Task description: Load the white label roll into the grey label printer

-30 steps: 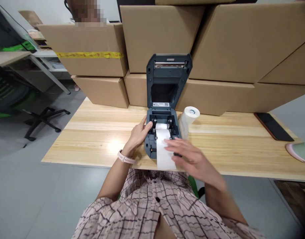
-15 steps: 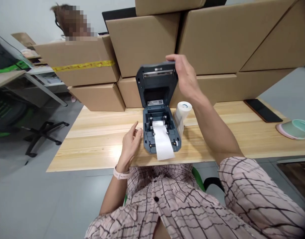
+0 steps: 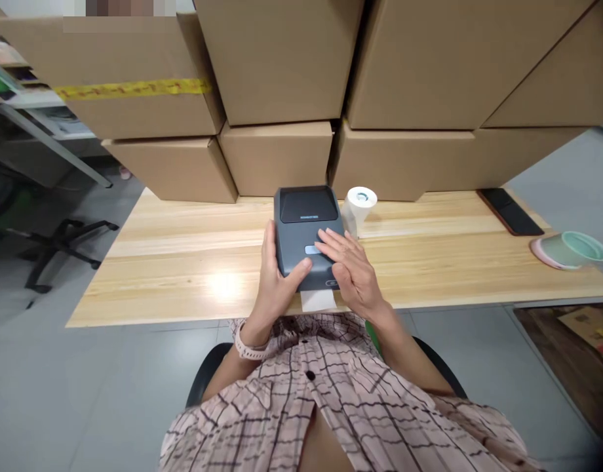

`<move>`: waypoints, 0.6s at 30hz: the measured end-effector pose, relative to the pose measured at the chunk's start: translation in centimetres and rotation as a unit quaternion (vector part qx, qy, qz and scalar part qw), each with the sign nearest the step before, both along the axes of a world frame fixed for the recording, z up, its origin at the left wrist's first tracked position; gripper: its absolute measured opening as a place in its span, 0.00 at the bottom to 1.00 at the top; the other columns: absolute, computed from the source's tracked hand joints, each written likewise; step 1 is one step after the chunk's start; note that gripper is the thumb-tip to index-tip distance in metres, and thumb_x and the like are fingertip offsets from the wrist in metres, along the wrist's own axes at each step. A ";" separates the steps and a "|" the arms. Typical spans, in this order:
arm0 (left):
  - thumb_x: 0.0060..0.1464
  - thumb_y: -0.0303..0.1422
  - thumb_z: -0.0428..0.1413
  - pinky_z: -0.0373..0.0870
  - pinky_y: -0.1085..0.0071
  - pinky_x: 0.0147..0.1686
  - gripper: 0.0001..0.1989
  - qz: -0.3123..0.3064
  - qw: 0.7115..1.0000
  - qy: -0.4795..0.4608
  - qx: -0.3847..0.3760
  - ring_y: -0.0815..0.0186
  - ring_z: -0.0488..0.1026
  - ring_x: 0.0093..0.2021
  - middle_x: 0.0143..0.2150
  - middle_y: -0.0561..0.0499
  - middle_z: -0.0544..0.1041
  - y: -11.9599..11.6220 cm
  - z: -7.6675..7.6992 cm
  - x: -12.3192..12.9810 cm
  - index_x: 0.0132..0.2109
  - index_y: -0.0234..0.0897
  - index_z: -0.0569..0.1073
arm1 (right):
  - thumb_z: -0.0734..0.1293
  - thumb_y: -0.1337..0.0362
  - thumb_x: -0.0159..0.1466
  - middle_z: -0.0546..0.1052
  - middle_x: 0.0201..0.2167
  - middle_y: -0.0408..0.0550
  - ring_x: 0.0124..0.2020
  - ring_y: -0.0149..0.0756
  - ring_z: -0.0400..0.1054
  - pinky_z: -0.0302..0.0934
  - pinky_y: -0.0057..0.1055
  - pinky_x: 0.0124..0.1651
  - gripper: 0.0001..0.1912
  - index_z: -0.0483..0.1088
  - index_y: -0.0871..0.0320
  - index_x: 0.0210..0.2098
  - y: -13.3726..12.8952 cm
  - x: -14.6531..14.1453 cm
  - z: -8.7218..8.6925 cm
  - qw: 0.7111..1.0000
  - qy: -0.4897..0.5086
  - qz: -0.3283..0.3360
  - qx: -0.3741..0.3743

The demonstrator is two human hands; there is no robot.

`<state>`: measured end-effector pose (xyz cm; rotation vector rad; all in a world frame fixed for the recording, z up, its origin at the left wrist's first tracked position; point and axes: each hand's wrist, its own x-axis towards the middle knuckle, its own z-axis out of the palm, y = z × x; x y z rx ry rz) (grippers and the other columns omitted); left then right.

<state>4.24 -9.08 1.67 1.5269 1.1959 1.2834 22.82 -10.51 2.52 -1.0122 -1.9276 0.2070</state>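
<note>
A dark grey label printer sits on the wooden table in front of me with its lid down. A strip of white label paper sticks out of its front slot. My left hand grips the printer's left side, its fingers along the wall and its thumb on top of the lid near the front. Across the lid's front right part lies my right hand, open, with its fingers stretched out near the light blue window. Just right of the printer stands a white label roll, partly behind my right fingers.
Cardboard boxes are stacked along the back of the table. A dark phone and a green cup are at the right. A person's head, blurred, shows behind the boxes at upper left. An office chair stands on the floor at left.
The printer's raised lid has come down and covers the paper inside. My right hand has moved from the lid's top edge down onto the lid. My left hand now touches the printer.
</note>
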 end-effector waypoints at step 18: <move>0.63 0.50 0.56 0.72 0.64 0.43 0.22 0.195 0.979 0.022 -0.044 0.59 0.76 0.42 0.42 0.43 0.79 -7.4 -3.4 -0.7 0.44 0.34 0.78 | 0.56 0.65 0.75 0.78 0.61 0.50 0.66 0.40 0.69 0.56 0.54 0.72 0.19 0.76 0.53 0.55 0.5 -0.6 -0.8 0.999 0.017 -0.031 0.040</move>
